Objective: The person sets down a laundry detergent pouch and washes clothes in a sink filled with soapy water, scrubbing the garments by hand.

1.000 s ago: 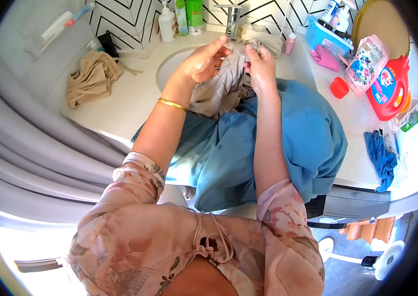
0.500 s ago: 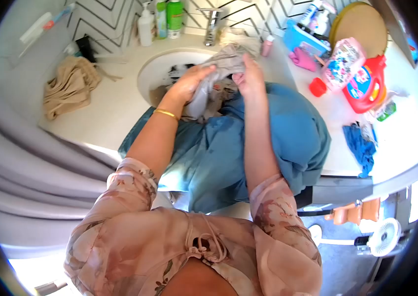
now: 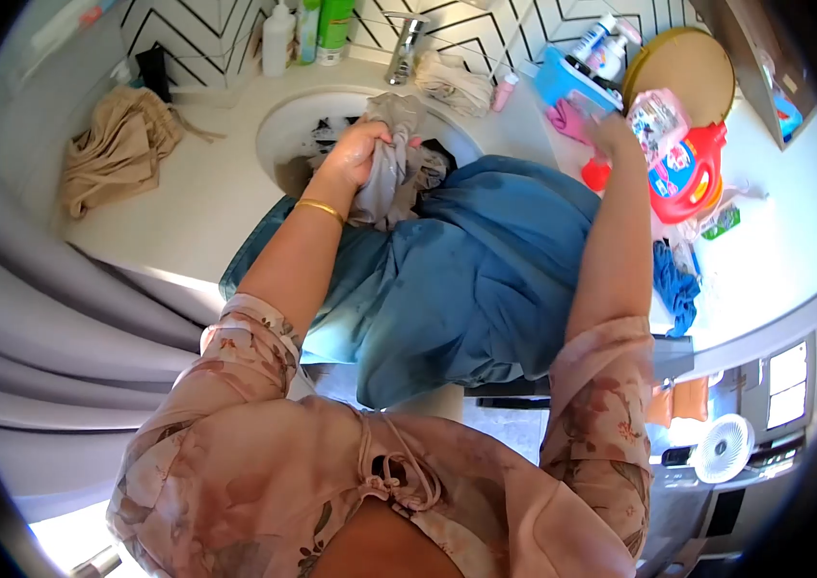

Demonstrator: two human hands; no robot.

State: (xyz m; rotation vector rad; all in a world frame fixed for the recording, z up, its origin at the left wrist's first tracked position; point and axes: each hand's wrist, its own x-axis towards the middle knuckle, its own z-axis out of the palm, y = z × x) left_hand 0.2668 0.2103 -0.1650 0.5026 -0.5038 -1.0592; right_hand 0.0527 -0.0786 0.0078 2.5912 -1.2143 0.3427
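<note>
My left hand (image 3: 358, 154) is closed round a wet-looking grey cloth (image 3: 389, 188) over the round white sink (image 3: 274, 120). Dark and patterned fabric lies in the basin under it. A large blue cloth (image 3: 486, 260) drapes over the sink's front edge and the counter. Out to the right, my right hand (image 3: 613, 133) is smeared by motion, between a blue basket (image 3: 563, 89) and a pink printed pouch (image 3: 659, 125). Its fingers cannot be made out. Close by are a pink cloth (image 3: 567, 120), a red cap (image 3: 594, 175) and a red detergent bottle (image 3: 702, 183).
A chrome faucet (image 3: 407, 50) stands behind the sink, beside a folded pale cloth (image 3: 455, 85). Pump and green bottles (image 3: 334, 34) are at the wall. Beige fabric (image 3: 124, 149) lies left; a small blue cloth (image 3: 675, 289) lies right. A white fan (image 3: 723, 448) stands beyond.
My right hand has let go of the grey cloth and moved right to the bottles and basket. My left hand keeps hold of the cloth, now bunched lower over the sink.
</note>
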